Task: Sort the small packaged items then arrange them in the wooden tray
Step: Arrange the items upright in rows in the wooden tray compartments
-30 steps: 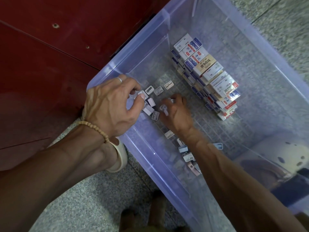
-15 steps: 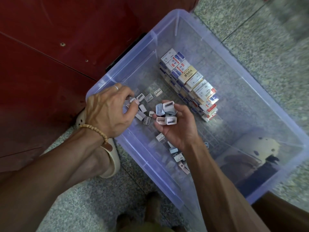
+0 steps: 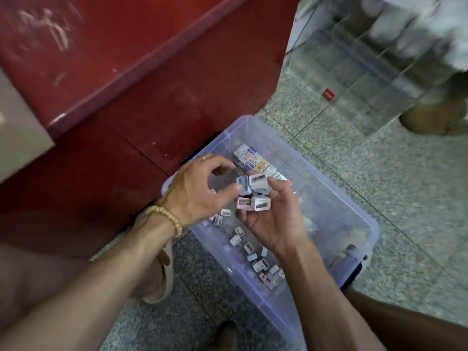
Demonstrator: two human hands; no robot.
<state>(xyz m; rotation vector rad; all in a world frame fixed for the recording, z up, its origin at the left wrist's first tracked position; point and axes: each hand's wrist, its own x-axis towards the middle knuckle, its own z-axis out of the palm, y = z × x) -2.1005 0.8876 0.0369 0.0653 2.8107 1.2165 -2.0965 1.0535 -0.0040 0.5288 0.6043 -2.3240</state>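
Sharpeners getting gathered over the clear plastic bin [image 3: 364, 221]

Right hand [image 3: 276, 221] is cupped palm-up around a small pile of sharpeners [image 3: 254, 192], probably so it works as a collecting scoop. Left hand [image 3: 195, 191] hovers just beside it, thumb at the blue one, fingers loosely bent, nothing clearly gripped. More loose sharpeners [image 3: 258, 259] sit on the bin's near floor, boxed packs [image 3: 250, 158] stacked at the far end. No wooden tray visible; top right's all blur.
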